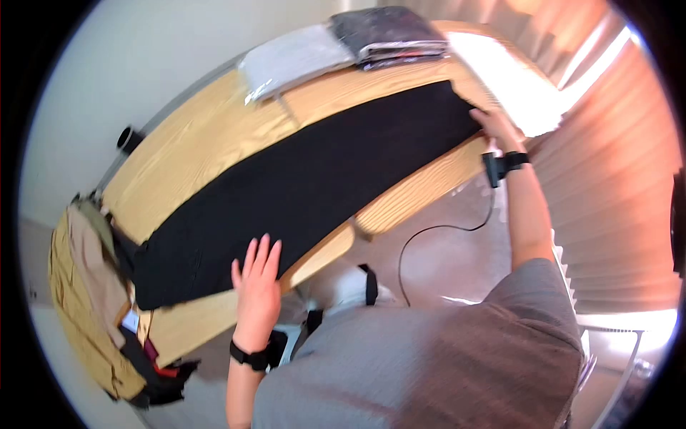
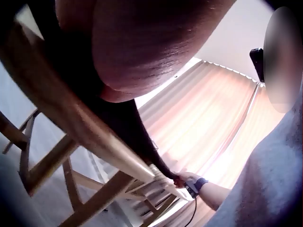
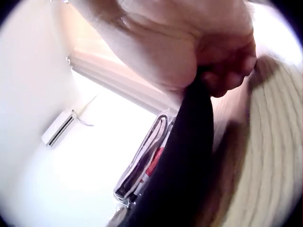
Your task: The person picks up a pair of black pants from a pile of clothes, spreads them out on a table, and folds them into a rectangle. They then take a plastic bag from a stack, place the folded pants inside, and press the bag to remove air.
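A pair of black trousers (image 1: pixel 307 179), folded lengthwise, stretches along the wooden table (image 1: pixel 179 164). In the head view my left hand (image 1: pixel 257 297) lies over the near edge of the wider end, its fingers straight and slightly spread. At the narrow far-right end, my right hand (image 1: pixel 499 129) holds the corner of the hem. The right wrist view shows that hand's curled fingers (image 3: pixel 232 78) and thumb pinching the black cloth (image 3: pixel 184 142), which rises off the tabletop there.
Clear-bagged folded garments, one pale (image 1: pixel 296 61) and one dark (image 1: pixel 389 36), rest along the table's back edge. Tan and olive clothes (image 1: pixel 89 286) hang at the left end. A black cup-like object (image 1: pixel 129 139) stands at the back left; curtains (image 1: pixel 607 193) hang at right.
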{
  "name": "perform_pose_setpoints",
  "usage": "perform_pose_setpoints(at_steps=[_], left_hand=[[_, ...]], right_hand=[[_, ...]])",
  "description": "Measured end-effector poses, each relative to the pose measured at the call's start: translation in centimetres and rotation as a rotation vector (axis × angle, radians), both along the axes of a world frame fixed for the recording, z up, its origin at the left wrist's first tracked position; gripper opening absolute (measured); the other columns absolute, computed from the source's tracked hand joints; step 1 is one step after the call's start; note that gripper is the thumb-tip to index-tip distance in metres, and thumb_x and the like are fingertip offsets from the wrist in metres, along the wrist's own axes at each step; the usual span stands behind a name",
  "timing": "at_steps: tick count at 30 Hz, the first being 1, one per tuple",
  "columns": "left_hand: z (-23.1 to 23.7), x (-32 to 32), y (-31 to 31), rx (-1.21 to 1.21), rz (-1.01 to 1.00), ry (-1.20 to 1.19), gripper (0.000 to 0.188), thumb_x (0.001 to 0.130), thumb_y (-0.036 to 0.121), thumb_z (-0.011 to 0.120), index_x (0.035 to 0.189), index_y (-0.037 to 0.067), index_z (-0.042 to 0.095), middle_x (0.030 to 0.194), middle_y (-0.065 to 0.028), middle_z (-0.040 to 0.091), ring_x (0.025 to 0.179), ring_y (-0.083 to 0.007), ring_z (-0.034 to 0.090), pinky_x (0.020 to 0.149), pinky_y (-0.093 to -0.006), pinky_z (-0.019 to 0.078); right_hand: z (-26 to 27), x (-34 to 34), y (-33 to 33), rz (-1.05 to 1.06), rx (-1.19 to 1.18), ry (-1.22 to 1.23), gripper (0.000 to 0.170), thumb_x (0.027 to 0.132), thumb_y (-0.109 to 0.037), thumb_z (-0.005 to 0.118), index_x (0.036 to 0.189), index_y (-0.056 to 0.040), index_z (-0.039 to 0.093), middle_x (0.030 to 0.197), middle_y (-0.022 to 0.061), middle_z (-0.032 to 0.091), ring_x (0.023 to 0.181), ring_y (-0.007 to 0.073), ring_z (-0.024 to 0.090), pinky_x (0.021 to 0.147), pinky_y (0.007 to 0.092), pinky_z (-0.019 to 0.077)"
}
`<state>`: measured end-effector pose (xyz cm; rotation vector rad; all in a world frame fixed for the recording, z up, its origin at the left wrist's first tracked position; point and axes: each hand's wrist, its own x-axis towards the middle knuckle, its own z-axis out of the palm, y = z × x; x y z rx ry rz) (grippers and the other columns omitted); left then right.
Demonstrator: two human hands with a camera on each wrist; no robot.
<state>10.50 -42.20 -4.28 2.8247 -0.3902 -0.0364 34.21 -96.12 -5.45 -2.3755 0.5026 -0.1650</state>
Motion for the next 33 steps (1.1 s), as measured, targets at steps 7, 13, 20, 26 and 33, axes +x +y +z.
perform_pose_setpoints(at_steps=[7,13,20,26,33], left_hand=[[1.4,-0.5,2.7,-0.178,-0.044,-0.019,0.048,0.094,0.028,0.051,0.139,0.014,0.044,0.148,-0.0128,0.035,0.140,-0.0322,0.026,0.110,-0.0560,0.0190],[-0.5,-2.1,11.0,0.254,0.424,-0.188,0.053,0.093,0.032,0.051,0.143,0.017,0.039,0.151,-0.0159,0.028,0.139,-0.0384,0.022,0.109,-0.0579,0.0195],[-0.7,-2.2,11.8,0.331,0.367,-0.085,0.060,0.092,0.046,0.049,0.145,0.020,0.035,0.151,-0.0187,0.025,0.138,-0.0415,0.022,0.109,-0.0573,0.0177],[2.0,-0.2,15.1,0.083,0.350,-0.032,0.051,0.091,0.036,0.055,0.134,0.012,0.047,0.139,-0.0189,0.042,0.129,-0.0383,0.038,0.105,-0.0475,0.0313],[3.3,5.5,28.0,-0.172,0.399,-0.002,0.038,0.090,0.014,0.059,0.126,0.001,0.053,0.120,-0.0136,0.058,0.116,-0.0243,0.052,0.099,-0.0334,0.0396]], right_hand=[[-3.2,2.4,-4.1,-0.121,-0.606,-0.107,0.058,0.091,-0.048,0.051,0.123,0.0008,0.052,0.124,0.0248,0.055,0.118,0.0369,0.051,0.098,0.0437,0.0404],[3.4,-10.9,22.5,0.719,-0.268,-0.473,0.042,0.089,-0.008,0.054,0.130,-0.0100,0.050,0.141,0.0150,0.044,0.135,0.0324,0.035,0.109,0.0476,0.0276],[-0.4,-16.5,36.7,1.083,-0.498,-0.359,0.050,0.088,-0.039,0.057,0.135,-0.0256,0.049,0.145,0.0076,0.039,0.136,0.0328,0.031,0.106,0.0614,0.0233],[-0.8,-17.0,37.2,1.055,-0.552,-0.341,0.051,0.088,-0.043,0.057,0.136,-0.0287,0.048,0.146,0.0068,0.038,0.137,0.0343,0.029,0.105,0.0637,0.0227],[-0.9,-16.8,37.1,1.050,-0.568,-0.363,0.052,0.087,-0.044,0.058,0.136,-0.0290,0.048,0.146,0.0067,0.037,0.136,0.0347,0.029,0.105,0.0635,0.0235]])
